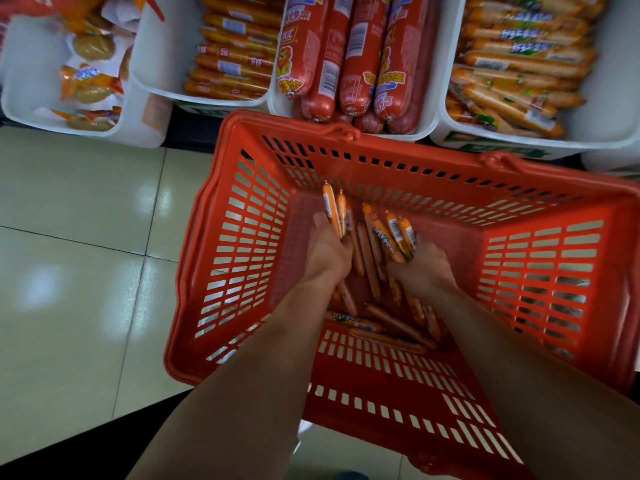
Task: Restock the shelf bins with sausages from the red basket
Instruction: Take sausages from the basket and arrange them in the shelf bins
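The single head view looks steeply down, close over the red basket (242, 140), with shelf bins (152, 64) ahead.

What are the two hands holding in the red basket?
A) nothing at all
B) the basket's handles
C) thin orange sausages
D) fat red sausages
C: the left hand and the right hand each grip a bunch of thin orange sausages down inside the red basket.
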`<act>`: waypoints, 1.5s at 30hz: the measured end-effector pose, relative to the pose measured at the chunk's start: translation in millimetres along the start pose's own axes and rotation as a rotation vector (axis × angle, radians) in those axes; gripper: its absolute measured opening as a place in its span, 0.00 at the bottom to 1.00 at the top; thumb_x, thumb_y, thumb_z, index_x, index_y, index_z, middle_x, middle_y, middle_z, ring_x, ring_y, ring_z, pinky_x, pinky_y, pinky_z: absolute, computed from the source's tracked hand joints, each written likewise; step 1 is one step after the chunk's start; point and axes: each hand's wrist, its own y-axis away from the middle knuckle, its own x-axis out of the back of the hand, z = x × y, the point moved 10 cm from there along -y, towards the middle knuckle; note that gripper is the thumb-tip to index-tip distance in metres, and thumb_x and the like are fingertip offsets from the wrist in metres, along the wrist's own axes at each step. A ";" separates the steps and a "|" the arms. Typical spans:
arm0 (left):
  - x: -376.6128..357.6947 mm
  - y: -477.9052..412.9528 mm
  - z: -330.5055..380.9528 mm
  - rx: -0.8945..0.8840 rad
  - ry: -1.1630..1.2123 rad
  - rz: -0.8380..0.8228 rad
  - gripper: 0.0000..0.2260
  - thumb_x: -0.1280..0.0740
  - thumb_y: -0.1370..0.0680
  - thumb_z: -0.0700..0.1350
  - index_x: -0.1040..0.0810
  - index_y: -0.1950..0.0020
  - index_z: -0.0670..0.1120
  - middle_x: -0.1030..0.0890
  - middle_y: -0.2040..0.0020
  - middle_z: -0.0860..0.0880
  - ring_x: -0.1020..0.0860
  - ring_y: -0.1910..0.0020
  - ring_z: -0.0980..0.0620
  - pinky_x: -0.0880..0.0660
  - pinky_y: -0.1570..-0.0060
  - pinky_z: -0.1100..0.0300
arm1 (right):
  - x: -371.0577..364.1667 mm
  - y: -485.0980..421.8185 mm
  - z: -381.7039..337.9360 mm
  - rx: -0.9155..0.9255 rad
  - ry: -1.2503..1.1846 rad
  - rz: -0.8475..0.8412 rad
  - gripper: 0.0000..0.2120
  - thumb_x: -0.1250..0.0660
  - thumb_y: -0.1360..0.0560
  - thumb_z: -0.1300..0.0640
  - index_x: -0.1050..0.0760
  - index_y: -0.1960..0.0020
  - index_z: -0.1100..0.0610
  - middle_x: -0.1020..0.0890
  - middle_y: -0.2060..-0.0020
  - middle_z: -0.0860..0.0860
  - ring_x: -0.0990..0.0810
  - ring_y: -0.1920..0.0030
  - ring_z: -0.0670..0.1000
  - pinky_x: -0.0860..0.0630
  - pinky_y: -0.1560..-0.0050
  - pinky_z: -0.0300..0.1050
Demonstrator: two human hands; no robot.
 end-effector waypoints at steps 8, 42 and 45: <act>33.2 40.6 25.1 -0.070 -0.003 -0.076 0.16 0.31 0.21 0.45 0.30 0.36 0.47 0.20 0.51 0.49 0.20 0.50 0.47 0.31 0.55 0.60 | 37.4 42.4 -32.1 0.120 0.026 -0.134 0.14 0.25 0.34 0.53 0.24 0.51 0.52 0.19 0.59 0.50 0.19 0.59 0.52 0.25 0.59 0.46; 191.1 93.5 277.8 -0.618 -0.050 -0.054 0.21 0.33 0.20 0.42 0.36 0.29 0.50 0.21 0.64 0.49 0.24 0.72 0.53 0.29 0.74 0.58 | 312.7 24.3 -251.2 0.528 0.093 0.130 0.14 0.26 0.32 0.61 0.26 0.50 0.54 0.20 0.64 0.54 0.20 0.68 0.51 0.21 0.65 0.50; 187.9 67.0 263.6 -0.577 -0.035 -0.053 0.21 0.32 0.20 0.42 0.35 0.29 0.49 0.21 0.64 0.49 0.26 0.76 0.57 0.30 0.77 0.61 | 289.7 -10.1 -240.1 0.533 0.163 0.093 0.16 0.25 0.34 0.57 0.28 0.50 0.52 0.21 0.62 0.49 0.20 0.62 0.51 0.23 0.63 0.48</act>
